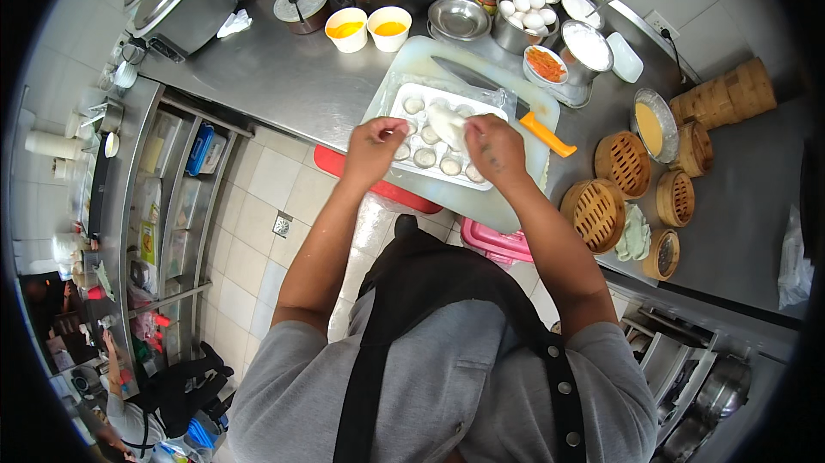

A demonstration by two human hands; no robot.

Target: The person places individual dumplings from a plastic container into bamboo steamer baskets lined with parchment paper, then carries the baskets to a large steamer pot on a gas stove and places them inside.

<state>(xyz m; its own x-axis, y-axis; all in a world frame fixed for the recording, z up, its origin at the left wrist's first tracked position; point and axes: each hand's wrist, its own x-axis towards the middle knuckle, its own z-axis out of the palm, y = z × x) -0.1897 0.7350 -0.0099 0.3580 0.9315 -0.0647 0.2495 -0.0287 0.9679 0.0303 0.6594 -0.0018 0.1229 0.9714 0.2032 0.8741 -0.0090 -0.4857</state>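
Note:
Before me, a white tray point(475, 180) lies on a pale cutting board point(499, 208). Several small round whitish pieces point(425, 157) sit in rows in its hollows. My right hand point(496, 147), at the tray's right side, pinches a thin, limp whitish sheet point(445, 125) that hangs over the middle pieces; whether it is dough or film I cannot tell. At the tray's left edge is my left hand point(380, 144), its thumb and fingertips drawn together. Whether it pinches something small is not clear. Clear plastic wrap point(499, 99) lies along the tray's far edge.
A knife with a yellow handle point(548, 134) lies at the board's right. Beyond the board stand two cups of yellow filling point(349, 42), a bowl of eggs point(528, 15) and shredded carrot point(545, 65). Bamboo steamers point(593, 215) stand to the right. Another person point(138, 421) is far left.

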